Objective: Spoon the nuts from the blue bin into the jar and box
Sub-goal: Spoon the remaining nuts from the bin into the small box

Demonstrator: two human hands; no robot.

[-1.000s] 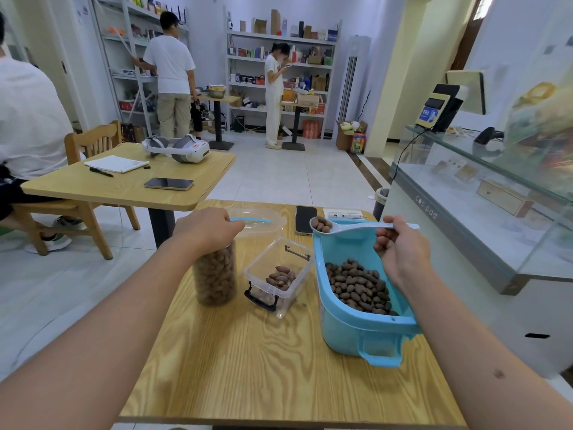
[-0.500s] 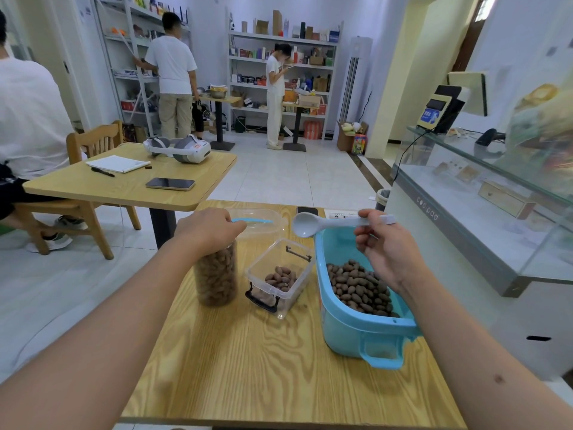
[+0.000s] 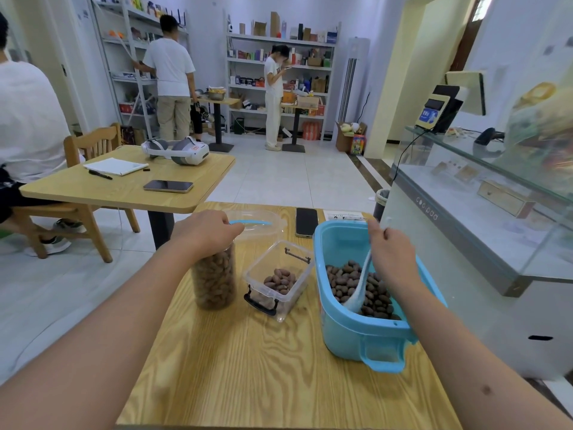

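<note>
Here we dig our right hand's (image 3: 392, 254) white plastic spoon (image 3: 356, 293) into the brown nuts (image 3: 375, 293) in the blue plastic bin (image 3: 356, 333); left of it, our left hand (image 3: 207, 232) grips the tall clear jar (image 3: 214, 277) steady, the small clear box (image 3: 279, 280) between.

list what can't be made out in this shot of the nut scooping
- Jar mouth, head view: the left hand covers it.
- Spoon bowl: sunk among the blue bin's nuts, load unknown.
- Spoon handle top: behind the right hand.
- Paper print: too small.
</note>
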